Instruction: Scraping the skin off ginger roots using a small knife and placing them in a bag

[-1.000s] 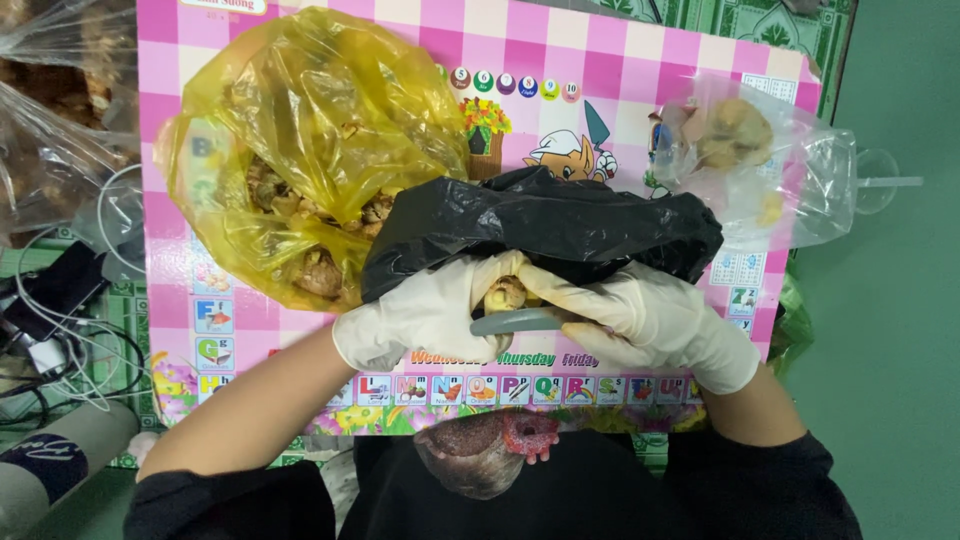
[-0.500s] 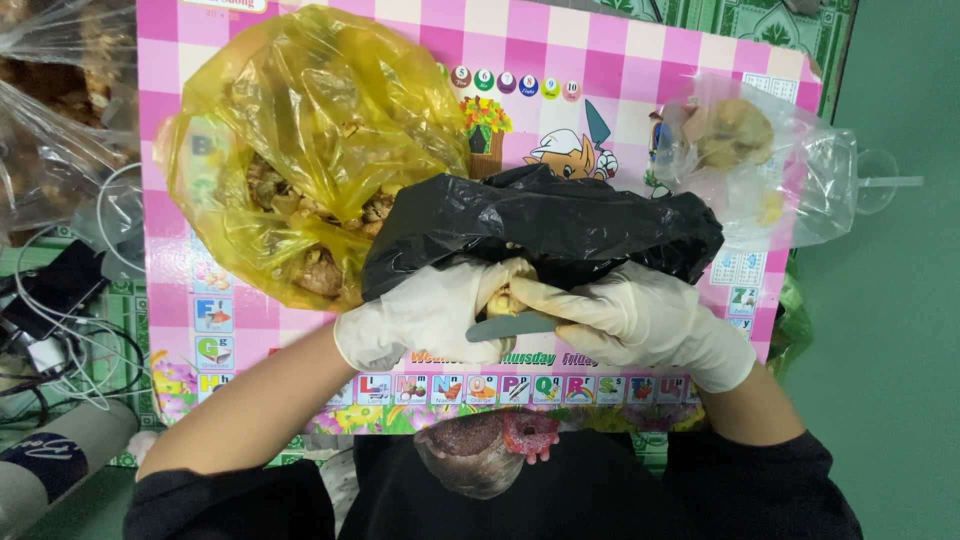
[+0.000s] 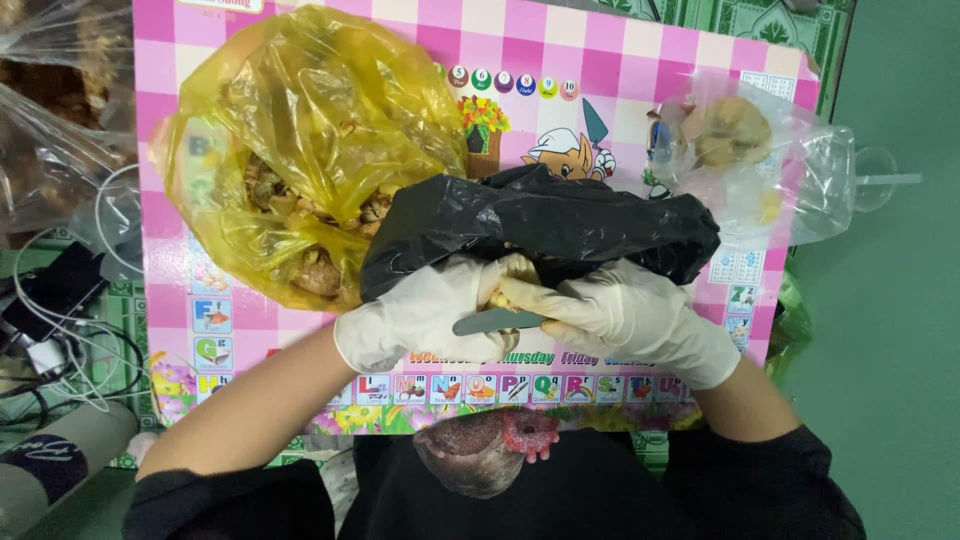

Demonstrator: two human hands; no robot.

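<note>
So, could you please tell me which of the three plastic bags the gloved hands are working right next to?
The black bag, in the middle; the yellow bag and clear bag lie farther off.

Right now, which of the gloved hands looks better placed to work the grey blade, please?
Probably the right hand: it grips the grey metal blade pointing leftward, while the left hand pinches a small yellowish piece above it.
</note>
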